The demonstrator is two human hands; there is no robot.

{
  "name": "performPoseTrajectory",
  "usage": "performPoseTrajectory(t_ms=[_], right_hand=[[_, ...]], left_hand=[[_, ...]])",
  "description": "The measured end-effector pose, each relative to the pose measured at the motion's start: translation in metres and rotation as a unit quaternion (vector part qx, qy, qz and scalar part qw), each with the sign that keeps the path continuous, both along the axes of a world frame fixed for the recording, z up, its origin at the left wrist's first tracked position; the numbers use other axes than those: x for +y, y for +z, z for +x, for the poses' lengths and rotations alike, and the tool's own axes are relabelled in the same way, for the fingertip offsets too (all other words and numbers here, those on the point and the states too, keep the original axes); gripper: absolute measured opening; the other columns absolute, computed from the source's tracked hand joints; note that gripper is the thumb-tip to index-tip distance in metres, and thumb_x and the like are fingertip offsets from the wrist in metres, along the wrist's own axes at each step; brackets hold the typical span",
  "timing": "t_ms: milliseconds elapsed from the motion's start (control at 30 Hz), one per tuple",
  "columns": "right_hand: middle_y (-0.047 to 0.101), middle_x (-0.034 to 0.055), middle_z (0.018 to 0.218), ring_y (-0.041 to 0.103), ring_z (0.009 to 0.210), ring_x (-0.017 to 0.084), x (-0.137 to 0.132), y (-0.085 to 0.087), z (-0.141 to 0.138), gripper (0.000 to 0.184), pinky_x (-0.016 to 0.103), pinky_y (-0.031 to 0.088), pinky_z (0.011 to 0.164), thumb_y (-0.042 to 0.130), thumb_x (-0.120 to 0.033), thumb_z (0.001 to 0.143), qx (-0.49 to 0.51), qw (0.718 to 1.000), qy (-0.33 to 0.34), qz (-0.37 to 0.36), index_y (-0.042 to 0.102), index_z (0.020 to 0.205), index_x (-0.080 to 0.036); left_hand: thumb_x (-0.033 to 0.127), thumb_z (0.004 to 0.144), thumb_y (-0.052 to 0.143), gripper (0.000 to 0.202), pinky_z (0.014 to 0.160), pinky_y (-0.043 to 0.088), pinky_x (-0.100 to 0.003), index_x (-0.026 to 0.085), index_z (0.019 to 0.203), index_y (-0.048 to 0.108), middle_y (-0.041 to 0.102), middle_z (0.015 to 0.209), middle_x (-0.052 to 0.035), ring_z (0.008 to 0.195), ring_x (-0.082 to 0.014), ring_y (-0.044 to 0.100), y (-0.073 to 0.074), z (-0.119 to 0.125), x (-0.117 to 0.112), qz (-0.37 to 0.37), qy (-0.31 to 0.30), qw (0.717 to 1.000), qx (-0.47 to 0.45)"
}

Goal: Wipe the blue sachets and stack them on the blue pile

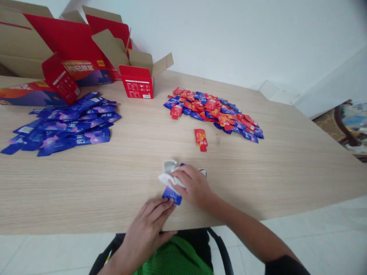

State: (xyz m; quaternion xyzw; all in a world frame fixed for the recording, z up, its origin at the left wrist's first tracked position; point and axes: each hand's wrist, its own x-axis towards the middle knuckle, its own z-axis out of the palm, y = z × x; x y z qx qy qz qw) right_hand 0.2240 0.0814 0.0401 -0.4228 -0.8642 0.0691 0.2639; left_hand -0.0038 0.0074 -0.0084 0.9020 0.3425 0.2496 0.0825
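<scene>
My right hand (pixel 196 187) is closed around a crumpled white tissue or cloth (pixel 166 179), pressed onto a blue-purple sachet (pixel 172 195) lying on the table. Much of that sachet is hidden by the cloth and the hand. My left hand (pixel 150 219) lies with outstretched fingers, its fingertips resting on the sachet's near end and its thumb apart by the table edge. Behind my right hand shows part of a small dark-edged item (pixel 203 172), too covered to name. A single red-orange sachet (pixel 201 139) lies just beyond.
Blue-purple sachets (pixel 71 126) are heaped at left. Red and blue sachets (pixel 212 109) form a mixed pile further back. A small open red carton (pixel 136 82) and larger red boxes (pixel 83 46) stand at the back left. The wooden table (pixel 272 172) ends close to my body.
</scene>
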Motion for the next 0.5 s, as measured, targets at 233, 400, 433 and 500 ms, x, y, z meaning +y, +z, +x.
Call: performPoseTrajectory(t_ms=[233, 400, 433, 500], right_hand=[[0.069, 0.0067, 0.107, 0.064, 0.098, 0.023, 0.0, -0.031, -0.005, 0.022, 0.037, 0.054, 0.087, 0.067, -0.036, 0.098, -0.05, 0.999, -0.017, -0.013, 0.069, 0.115, -0.023], [0.069, 0.0094, 0.106, 0.065, 0.099, 0.026, 0.069, -0.027, 0.027, 0.018, 0.039, 0.054, 0.089, 0.064, -0.033, 0.101, -0.04, 0.994, -0.095, 0.031, 0.071, 0.113, -0.022], [0.069, 0.0095, 0.106, 0.065, 0.1, 0.026, 0.077, -0.023, 0.033, 0.018, 0.039, 0.054, 0.09, 0.063, -0.033, 0.101, -0.03, 0.993, -0.107, 0.038, 0.071, 0.113, -0.023], [0.068, 0.0099, 0.109, 0.065, 0.103, 0.026, 0.085, -0.015, 0.042, 0.02, 0.039, 0.054, 0.093, 0.059, -0.034, 0.103, 0.001, 0.989, -0.135, 0.056, 0.07, 0.116, -0.023]], left_hand=[[0.044, 0.084, 0.083, 0.067, 0.101, 0.054, -0.043, 0.017, 0.14, 0.058, 0.071, 0.13, -0.0076, 0.118, -0.0288, 0.063, -0.001, 0.0, 0.001, 0.014, -0.006, 1.0, 0.009], [0.043, 0.086, 0.081, 0.067, 0.103, 0.053, -0.043, 0.019, 0.143, 0.056, 0.069, 0.135, -0.0074, 0.121, -0.0288, 0.063, -0.006, -0.003, -0.001, 0.013, -0.006, 1.0, 0.012], [0.044, 0.086, 0.081, 0.067, 0.102, 0.053, -0.043, 0.02, 0.143, 0.056, 0.069, 0.135, -0.0077, 0.121, -0.0289, 0.063, -0.005, -0.004, -0.001, 0.013, -0.005, 1.0, 0.011], [0.051, 0.085, 0.08, 0.07, 0.101, 0.054, -0.043, 0.02, 0.142, 0.057, 0.069, 0.135, -0.0084, 0.12, -0.0294, 0.063, 0.004, -0.004, 0.001, 0.01, -0.01, 1.0, 0.008]])
